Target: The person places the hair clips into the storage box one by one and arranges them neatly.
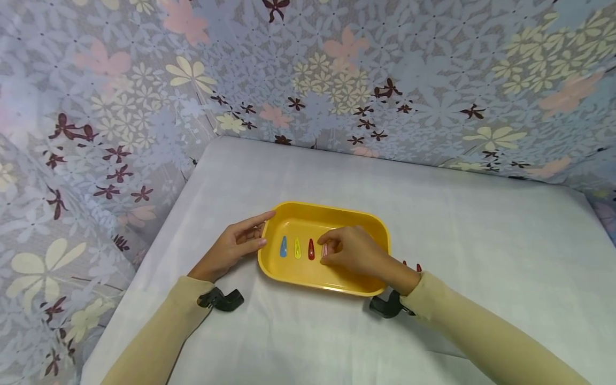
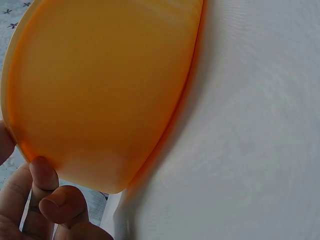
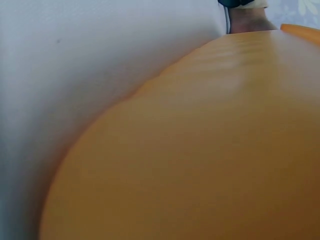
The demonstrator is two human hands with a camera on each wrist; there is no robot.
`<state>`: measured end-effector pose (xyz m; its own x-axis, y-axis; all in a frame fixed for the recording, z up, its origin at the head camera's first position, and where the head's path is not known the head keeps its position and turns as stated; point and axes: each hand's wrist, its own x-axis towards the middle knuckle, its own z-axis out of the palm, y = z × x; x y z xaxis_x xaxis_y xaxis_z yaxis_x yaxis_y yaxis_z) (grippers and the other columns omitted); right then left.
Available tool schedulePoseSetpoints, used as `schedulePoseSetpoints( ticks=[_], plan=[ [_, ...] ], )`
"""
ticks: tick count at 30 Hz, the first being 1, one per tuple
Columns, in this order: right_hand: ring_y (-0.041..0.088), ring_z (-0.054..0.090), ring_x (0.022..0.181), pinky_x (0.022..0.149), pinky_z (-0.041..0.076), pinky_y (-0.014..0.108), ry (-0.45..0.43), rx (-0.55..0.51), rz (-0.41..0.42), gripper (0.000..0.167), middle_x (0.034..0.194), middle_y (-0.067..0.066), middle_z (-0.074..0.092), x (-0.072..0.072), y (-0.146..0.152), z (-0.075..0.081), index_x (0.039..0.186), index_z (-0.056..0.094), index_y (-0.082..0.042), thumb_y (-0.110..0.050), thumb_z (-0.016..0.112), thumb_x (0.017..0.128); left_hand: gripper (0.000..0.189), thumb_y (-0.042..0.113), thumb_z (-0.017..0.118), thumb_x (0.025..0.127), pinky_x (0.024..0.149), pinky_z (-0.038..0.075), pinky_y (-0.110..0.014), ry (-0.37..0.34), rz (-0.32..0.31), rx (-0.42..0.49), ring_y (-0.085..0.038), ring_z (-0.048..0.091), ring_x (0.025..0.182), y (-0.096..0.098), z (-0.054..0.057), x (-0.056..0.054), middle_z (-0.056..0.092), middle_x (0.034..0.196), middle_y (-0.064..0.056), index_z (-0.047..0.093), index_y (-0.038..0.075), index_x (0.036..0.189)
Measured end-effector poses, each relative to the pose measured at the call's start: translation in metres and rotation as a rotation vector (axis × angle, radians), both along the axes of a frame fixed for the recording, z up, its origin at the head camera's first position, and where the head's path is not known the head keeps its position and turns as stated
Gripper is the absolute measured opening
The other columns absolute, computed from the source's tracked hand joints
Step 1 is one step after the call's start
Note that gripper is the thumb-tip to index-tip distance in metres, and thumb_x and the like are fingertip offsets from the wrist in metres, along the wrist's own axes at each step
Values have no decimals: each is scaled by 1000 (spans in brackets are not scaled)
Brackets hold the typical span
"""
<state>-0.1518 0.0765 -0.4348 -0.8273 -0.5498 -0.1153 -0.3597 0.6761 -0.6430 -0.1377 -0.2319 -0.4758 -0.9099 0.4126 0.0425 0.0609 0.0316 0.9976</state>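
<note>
A yellow plastic tray lies on the white cloth, with a row of snap hair clips inside: a blue hair clip, a yellow hair clip and a red hair clip. At the right end of that row, my right hand pinches a pink hair clip, partly covered by the fingers. My left hand rests its fingertips against the tray's left rim. Seen from the left wrist, fingertips touch the tray's outer wall. The right wrist view shows mostly tray wall; the right fingers are hidden there.
Red hair clips lie on the white cloth right of the tray, partly behind my right wrist. Each wrist carries a black camera mount. A flower-patterned fabric rises behind the table and along its left side.
</note>
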Motion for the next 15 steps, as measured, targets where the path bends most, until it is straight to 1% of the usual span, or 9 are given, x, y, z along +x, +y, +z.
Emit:
schedulePoseSetpoints(
  ticks=[4,5,6,8,11,15],
  plan=[
    [12,56,69,67,48,28,-2,-13,-13,33,73,-7,60,1,0,2,114,76,-5,-16,86,84,59,2,65,98,69,47,-21,-1,2,-4,-20,51,88,0,0,0,52,105,-18,48,14,154],
    [12,56,69,64,46,27,5,-24,-27,33,73,-7,61,1,1,3,114,76,-5,-16,85,84,59,2,65,98,69,47,-21,-1,3,-6,-20,51,87,0,0,0,52,105,-18,48,14,154],
    [12,54,65,60,44,26,23,-30,-44,32,72,-7,61,2,3,5,114,76,-6,-17,85,85,59,2,65,98,69,47,-21,0,2,-5,-19,52,87,0,0,0,52,105,-18,48,14,154],
    [13,52,60,55,41,26,53,-55,-81,31,72,-7,61,2,7,13,113,77,-7,-18,84,86,59,3,65,98,70,47,-21,1,-1,-4,-20,52,87,0,-1,0,52,105,-18,49,14,154],
    [16,49,56,49,36,26,111,-78,-140,27,73,-7,61,5,19,32,112,78,-10,-21,83,88,59,2,65,98,69,47,-21,7,-2,-5,-19,52,86,1,-1,0,52,105,-19,49,14,154],
    [19,50,58,48,36,26,178,-102,-182,24,78,-5,60,12,44,56,112,77,-16,-23,82,89,59,1,65,98,68,46,-21,11,-1,-7,-19,51,84,0,0,-1,51,103,-18,49,13,154]
  ],
)
